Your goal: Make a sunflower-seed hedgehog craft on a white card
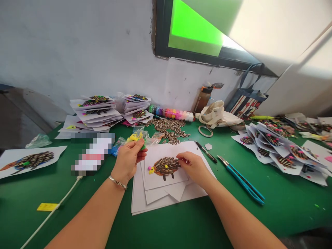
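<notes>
My left hand (129, 157), with a metal bracelet at the wrist, pinches a small lump of green modelling clay (143, 146) between thumb and fingers. In front of me lies a white paper card (153, 183) with a sunflower-seed animal (166, 166) on it. The animal has a yellow head, a pink dot, a yellow dot on its body and dark legs. At the animal's right end, my right hand (194, 167) has its fingertips pinched together; whatever is between them is hidden. More white sheets (138, 202) lie under the card.
Loose sunflower seeds (169, 128) and a bag of yellow clay (136, 136) lie beyond the card. To the right are a pen (206, 151), a blue utility knife (242, 181) and a tape roll (205, 131). Stacked seed pictures (95, 114) stand back left; a cable (52, 211) crosses front left.
</notes>
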A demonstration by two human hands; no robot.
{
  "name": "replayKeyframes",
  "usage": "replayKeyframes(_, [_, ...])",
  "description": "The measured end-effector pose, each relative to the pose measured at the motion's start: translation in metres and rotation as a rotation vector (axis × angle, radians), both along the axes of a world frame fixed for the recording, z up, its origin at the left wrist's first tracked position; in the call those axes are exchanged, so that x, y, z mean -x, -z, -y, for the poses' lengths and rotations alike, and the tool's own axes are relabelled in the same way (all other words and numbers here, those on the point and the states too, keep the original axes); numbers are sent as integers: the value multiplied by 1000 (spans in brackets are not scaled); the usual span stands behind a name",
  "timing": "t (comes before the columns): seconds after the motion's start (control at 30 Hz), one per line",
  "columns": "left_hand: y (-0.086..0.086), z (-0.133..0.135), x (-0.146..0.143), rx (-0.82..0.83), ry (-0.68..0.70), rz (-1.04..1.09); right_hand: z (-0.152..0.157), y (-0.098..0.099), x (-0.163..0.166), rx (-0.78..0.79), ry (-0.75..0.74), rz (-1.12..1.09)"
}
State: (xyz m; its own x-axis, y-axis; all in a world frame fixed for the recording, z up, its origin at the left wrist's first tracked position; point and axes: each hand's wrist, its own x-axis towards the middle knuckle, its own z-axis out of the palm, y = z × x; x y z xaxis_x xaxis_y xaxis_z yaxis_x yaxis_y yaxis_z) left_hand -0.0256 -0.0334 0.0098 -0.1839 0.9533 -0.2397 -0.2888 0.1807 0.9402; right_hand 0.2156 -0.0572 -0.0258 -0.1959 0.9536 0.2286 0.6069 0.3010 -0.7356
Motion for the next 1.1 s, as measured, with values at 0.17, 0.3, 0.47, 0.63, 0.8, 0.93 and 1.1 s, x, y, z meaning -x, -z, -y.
replayKeyframes(0.17, [1,0,-1,-3,15,-19,0,0,0,-94,-17,127])
replayKeyframes(0.3, [-1,0,-1,-2,23,-26,-1,3,3,-155,-11,201])
replayKeyframes(0.47, [-2,1,-2,-1,19,-24,-3,5,4,-179,-31,272])
replayKeyframes(0.63, [-3,2,-4,1,27,-19,-4,5,5,-191,-25,383])
replayKeyframes(0.8, [-3,3,-4,3,28,-17,2,3,7,-306,-72,517])
replayKeyframes(0.93, [-4,3,-4,0,26,-20,8,-2,10,-391,-117,543])
replayKeyframes(1.1, [-4,3,-4,-7,23,-20,8,-2,9,-330,-120,454])
